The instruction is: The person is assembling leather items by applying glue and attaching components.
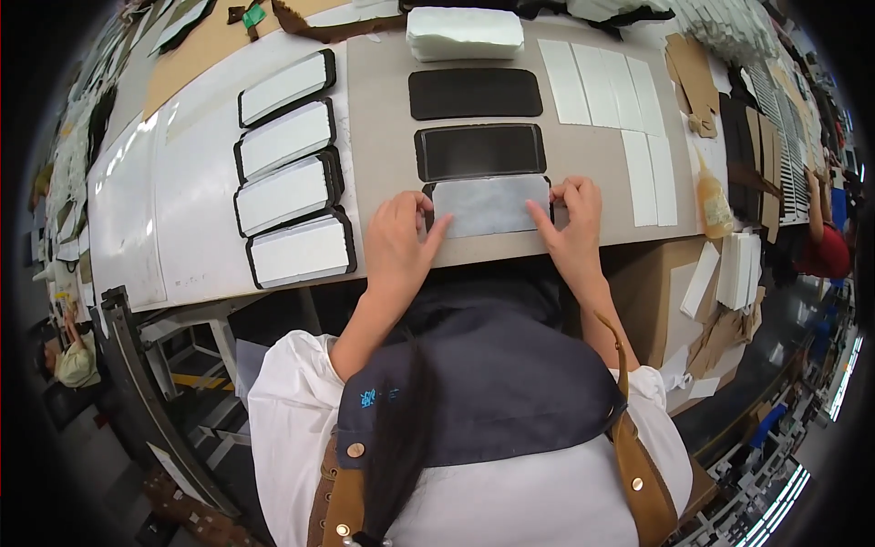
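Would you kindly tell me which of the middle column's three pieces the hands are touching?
The grey-topped piece, lowest in view; the two dark pieces beyond are untouched.

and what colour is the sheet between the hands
The sheet is pale grey, best seen in the head view.

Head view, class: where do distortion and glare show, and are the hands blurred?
Head view: the front edge of the table bows; head view: glare streaks its far left; head view: left hand and right hand look fairly sharp.
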`<state>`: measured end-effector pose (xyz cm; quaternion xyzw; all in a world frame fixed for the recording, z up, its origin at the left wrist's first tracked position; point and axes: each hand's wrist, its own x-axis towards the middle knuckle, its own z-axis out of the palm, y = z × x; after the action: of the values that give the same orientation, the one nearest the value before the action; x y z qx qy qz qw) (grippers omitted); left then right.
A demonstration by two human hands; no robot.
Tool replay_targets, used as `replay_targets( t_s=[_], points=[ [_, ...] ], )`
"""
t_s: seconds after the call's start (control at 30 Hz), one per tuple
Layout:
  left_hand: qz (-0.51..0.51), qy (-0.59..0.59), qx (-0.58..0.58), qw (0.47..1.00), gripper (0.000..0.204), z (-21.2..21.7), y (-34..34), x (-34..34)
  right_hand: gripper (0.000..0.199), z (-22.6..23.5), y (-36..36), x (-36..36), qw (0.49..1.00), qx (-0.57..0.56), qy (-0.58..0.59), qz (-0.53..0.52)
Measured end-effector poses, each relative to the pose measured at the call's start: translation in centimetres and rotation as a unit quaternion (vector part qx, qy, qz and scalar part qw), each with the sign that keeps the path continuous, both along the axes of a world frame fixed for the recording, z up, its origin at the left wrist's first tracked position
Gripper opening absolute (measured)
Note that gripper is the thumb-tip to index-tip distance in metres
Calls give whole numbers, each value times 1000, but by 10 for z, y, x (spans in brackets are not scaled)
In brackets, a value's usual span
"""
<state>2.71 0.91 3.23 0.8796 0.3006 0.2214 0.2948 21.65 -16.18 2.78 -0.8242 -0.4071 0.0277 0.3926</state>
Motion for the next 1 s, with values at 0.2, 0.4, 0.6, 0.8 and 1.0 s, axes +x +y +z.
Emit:
replay_targets(
  t_s=[0.2, 0.4, 0.6, 0.8, 1.0],
  points=[
    [11, -1, -8, 1000, 22, -2, 1, -1, 22, 1, 3, -2, 1000, -12, -29, -2],
    [14, -9, -9, 1000, 19, -1, 1, 1, 20, -1, 3, -1, 999, -17, -50, -2],
    [20, -3, -12, 1000, 19, -1, 1, 4, 21, 1, 4, 0, 999, -25, -37, -11],
    [30, -45, -21, 998, 32, -3, 1, 1, 43, 6, 1, -7, 996, 18, -86, -28],
    [-199, 9, 100, 975, 74, -11, -26, 13, 81, 10, 14, -37, 964, -115, -153, 185]
  ],
)
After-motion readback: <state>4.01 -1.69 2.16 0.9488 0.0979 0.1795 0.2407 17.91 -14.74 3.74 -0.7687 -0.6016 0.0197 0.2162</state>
